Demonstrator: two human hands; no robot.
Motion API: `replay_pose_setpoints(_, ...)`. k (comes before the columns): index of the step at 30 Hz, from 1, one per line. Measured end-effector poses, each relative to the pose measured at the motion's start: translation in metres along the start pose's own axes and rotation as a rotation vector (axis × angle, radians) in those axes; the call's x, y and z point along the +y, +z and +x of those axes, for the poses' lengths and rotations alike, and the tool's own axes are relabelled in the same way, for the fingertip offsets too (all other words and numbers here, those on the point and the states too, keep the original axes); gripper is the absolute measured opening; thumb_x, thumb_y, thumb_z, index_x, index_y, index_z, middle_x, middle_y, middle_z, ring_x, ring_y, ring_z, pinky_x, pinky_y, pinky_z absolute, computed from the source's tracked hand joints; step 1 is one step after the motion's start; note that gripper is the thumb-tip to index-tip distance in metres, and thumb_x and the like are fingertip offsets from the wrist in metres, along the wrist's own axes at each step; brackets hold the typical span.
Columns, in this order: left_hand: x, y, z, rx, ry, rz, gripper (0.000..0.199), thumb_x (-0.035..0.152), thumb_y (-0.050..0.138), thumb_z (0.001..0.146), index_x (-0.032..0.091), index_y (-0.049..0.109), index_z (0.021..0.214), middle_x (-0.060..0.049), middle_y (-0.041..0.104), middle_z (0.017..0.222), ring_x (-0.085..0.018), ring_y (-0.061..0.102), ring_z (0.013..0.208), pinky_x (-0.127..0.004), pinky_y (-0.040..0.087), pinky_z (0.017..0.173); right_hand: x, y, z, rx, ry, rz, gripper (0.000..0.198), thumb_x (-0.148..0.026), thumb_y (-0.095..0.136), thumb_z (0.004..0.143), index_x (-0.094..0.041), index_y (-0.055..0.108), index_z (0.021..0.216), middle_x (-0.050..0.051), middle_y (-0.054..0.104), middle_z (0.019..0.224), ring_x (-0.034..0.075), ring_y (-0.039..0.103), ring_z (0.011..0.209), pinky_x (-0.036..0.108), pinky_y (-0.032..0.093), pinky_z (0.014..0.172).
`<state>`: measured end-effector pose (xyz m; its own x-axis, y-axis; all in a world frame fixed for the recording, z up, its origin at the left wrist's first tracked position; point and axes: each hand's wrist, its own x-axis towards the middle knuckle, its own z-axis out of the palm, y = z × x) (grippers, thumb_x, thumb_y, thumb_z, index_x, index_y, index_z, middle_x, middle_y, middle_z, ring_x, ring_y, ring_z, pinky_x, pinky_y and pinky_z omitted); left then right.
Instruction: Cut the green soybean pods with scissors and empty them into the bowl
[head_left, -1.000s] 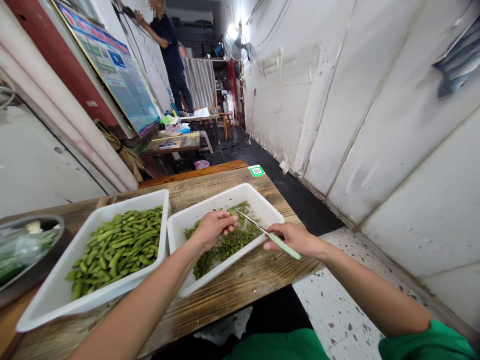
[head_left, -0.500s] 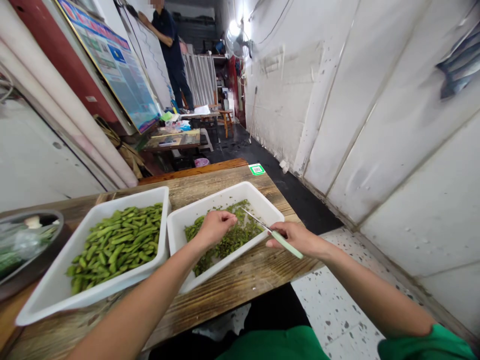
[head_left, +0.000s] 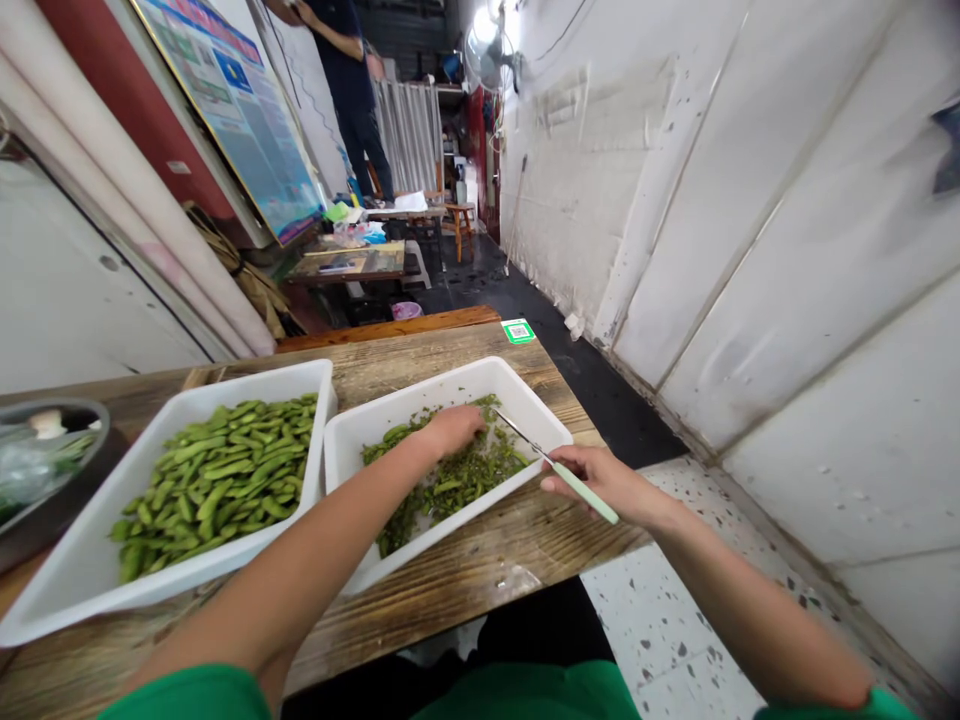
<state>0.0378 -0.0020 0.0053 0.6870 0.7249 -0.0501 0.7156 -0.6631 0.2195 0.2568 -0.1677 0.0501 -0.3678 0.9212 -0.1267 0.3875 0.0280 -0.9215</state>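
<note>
My right hand (head_left: 600, 478) grips a pair of scissors (head_left: 577, 490) with pale green handles at the near right corner of a white tray (head_left: 397, 408). The thin metal blades point away to the left, over the tray. Inside it lie green pods and small cut trimmings (head_left: 465, 475). My left hand (head_left: 454, 430) reaches down into these trimmings near the blade tips. Its fingers are curled, and what they touch or hold is hidden. To the left, a second white tray (head_left: 324, 395) holds a heap of green edamame pods (head_left: 225, 465).
Both trays stand on a wooden table (head_left: 450, 345). A dark metal basin (head_left: 105, 450) with a plastic bag sits at the far left. A green QR code card (head_left: 518, 331) lies by the far right corner. A person (head_left: 352, 90) stands in the background, near a low table (head_left: 352, 262).
My left hand has moved forward and down from above the tray into the trimmings. My right hand still holds the scissors in nearly the same place. The view has shifted slightly.
</note>
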Motion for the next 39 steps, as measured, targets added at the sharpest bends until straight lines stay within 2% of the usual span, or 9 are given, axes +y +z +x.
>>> replay_pose_setpoints(4,0.004,0.005,0.005,0.018,-0.069,0.068,0.015,0.013,0.053,0.069,0.015,0.067,0.072,-0.011,0.065,0.084,-0.021,0.058,0.079,-0.027,0.039,0.067,0.001,-0.001,-0.001,-0.001,0.009,0.022,0.037,-0.048,0.058,0.076,-0.014,0.056,0.09,-0.005,0.039,0.061,0.004,0.035,0.045,0.018,0.031,0.042)
replay_pose_setpoints(6,0.005,0.002,0.001,0.053,-0.092,-0.041,0.012,0.019,0.056,0.068,0.016,0.066,0.074,-0.007,0.065,0.078,-0.019,0.057,0.073,-0.027,0.039,0.064,0.003,-0.001,0.0,0.006,0.018,0.043,0.037,-0.048,0.06,0.075,-0.014,0.056,0.09,-0.006,0.039,0.06,0.004,0.035,0.044,0.018,0.032,0.04)
replay_pose_setpoints(8,0.007,-0.003,-0.006,0.147,-0.173,-0.318,0.015,0.025,0.059,0.067,0.016,0.066,0.078,-0.004,0.064,0.074,-0.016,0.056,0.066,-0.025,0.04,0.06,0.005,0.0,0.0,0.015,0.044,0.094,0.038,-0.049,0.061,0.074,-0.015,0.055,0.089,-0.007,0.037,0.058,0.004,0.035,0.042,0.017,0.032,0.038)
replay_pose_setpoints(12,0.016,-0.019,-0.025,0.355,-0.361,-1.152,0.021,0.024,0.062,0.068,0.014,0.063,0.086,0.0,0.059,0.065,-0.009,0.051,0.053,-0.021,0.04,0.052,0.004,0.005,-0.001,-0.021,0.103,0.318,0.04,-0.052,0.06,0.073,-0.017,0.052,0.089,-0.007,0.04,0.055,0.005,0.038,0.04,0.017,0.037,0.036)
replay_pose_setpoints(15,0.023,-0.03,-0.041,0.362,-0.389,-1.644,0.012,0.011,0.061,0.067,0.012,0.06,0.08,-0.002,0.061,0.064,-0.01,0.058,0.061,-0.021,0.047,0.06,0.0,0.012,-0.003,-0.115,0.153,0.474,0.041,-0.052,0.061,0.073,-0.015,0.052,0.09,-0.005,0.046,0.059,0.005,0.042,0.041,0.019,0.041,0.037)
replay_pose_setpoints(17,0.027,-0.033,-0.051,0.348,-0.414,-1.78,0.012,0.006,0.06,0.068,0.011,0.06,0.078,-0.005,0.063,0.068,-0.012,0.061,0.068,-0.022,0.049,0.067,-0.001,0.018,-0.004,-0.148,0.178,0.551,0.042,-0.053,0.06,0.073,-0.015,0.052,0.09,-0.004,0.048,0.061,0.006,0.044,0.042,0.02,0.044,0.039)
replay_pose_setpoints(25,0.049,-0.03,-0.07,0.29,-0.438,-1.82,0.008,0.007,0.063,0.073,0.007,0.063,0.081,-0.004,0.061,0.068,-0.005,0.053,0.054,-0.013,0.043,0.047,-0.007,0.028,-0.002,-0.091,0.172,0.494,0.044,-0.056,0.053,0.077,-0.015,0.053,0.091,-0.004,0.047,0.059,0.006,0.042,0.04,0.019,0.042,0.034)
replay_pose_setpoints(31,0.064,-0.025,-0.07,0.278,-0.433,-1.809,0.008,0.008,0.062,0.074,0.009,0.065,0.081,-0.003,0.061,0.065,-0.003,0.049,0.049,-0.012,0.039,0.044,-0.016,0.03,0.0,-0.03,0.155,0.428,0.043,-0.056,0.055,0.076,-0.014,0.053,0.086,-0.005,0.046,0.056,0.006,0.041,0.037,0.019,0.041,0.03)
replay_pose_setpoints(39,0.072,-0.019,-0.073,0.325,-0.493,-1.799,0.009,0.014,0.068,0.069,0.01,0.062,0.074,-0.005,0.063,0.073,-0.006,0.055,0.061,-0.015,0.042,0.052,-0.015,0.039,0.002,-0.025,0.187,0.471,0.043,-0.056,0.054,0.076,-0.014,0.052,0.085,-0.007,0.044,0.051,0.005,0.039,0.032,0.018,0.038,0.026)
